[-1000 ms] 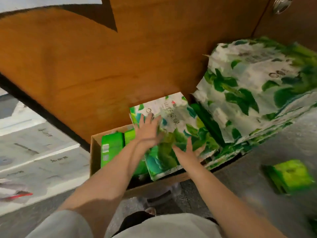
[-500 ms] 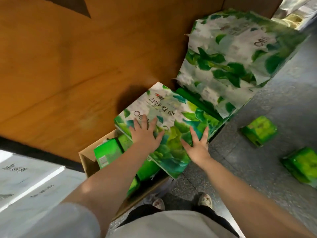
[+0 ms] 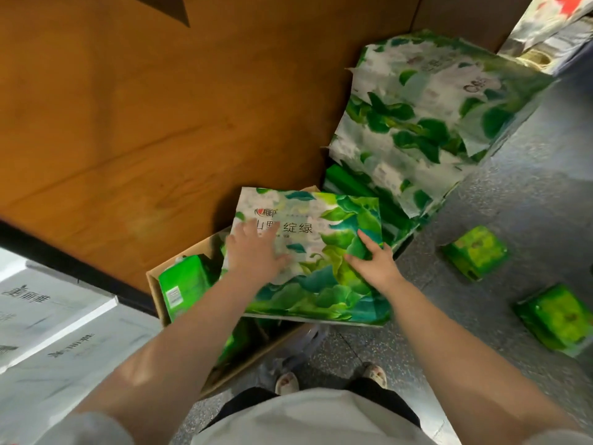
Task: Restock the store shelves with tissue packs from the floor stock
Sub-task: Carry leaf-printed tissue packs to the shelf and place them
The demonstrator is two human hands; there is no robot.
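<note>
Both hands on the big tissue pack [image 3: 321, 252] now. It sits tilted on top of the cardboard box [image 3: 154, 284], overhanging the box edge toward me and to the right.

Left hand [image 3: 253, 255]: fingers spread, palm flat on the pack's top face, pressing, not gripping. Right hand [image 3: 373, 261]: at the pack's right edge, fingers straight against the wrap. Can't tell if the thumb hooks under.

Handling, my read: multi-pack in glossy plastic film, so light for its bulk, soft, squashes under pressure, wrap prob slippery. Not fragile. A flat palm on top won't lift it and I expect it to slide. Better to get fingers under both short edges or clamp it from opposite sides w/ both palms; film alone may stretch or tear if pinched.

Around the hands: small green packs [image 3: 186, 284] stand in the box just left of my left hand. Another big leafy pack [image 3: 417, 123] lies beyond the right hand against the wood panel [image 3: 128, 107]. Two loose green packs on the floor, well right of the right hand: one [image 3: 475, 252] farther off, one [image 3: 555, 319] nearer me.

No shelf in view, so carry step isn't started imo.
</note>
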